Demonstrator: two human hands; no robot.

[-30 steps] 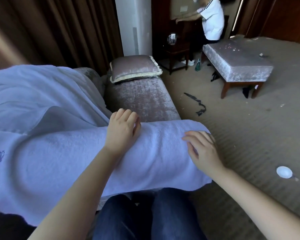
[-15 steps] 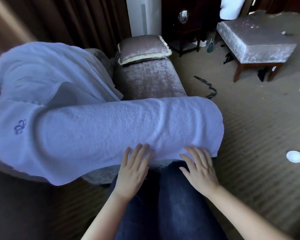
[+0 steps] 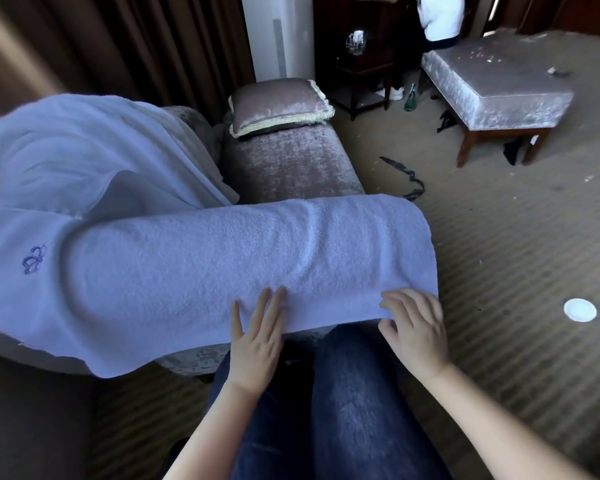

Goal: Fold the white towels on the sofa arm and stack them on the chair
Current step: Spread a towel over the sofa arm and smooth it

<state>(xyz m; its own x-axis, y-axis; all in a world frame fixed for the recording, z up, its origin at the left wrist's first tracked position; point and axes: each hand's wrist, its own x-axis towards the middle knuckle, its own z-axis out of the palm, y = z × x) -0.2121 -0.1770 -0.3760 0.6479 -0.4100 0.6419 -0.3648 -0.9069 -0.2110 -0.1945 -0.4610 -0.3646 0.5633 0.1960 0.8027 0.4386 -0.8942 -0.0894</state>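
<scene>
Head cam: early days, left hand (image 3: 257, 341) flat on the half-folded towel (image 3: 222, 258) over the sofa arm (image 3: 201, 356), right hand (image 3: 418, 329) curled at its corner, grip unclear.

No legible text; the towel (image 3: 222, 258) bears a purple emblem (image 3: 34, 259).

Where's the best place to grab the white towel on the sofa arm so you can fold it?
Take the towel by its near edge, which hangs free over the sofa arm, coming from the sitter's side. Pinch the right corner, where the right hand is, and further left near the left hand.
</scene>
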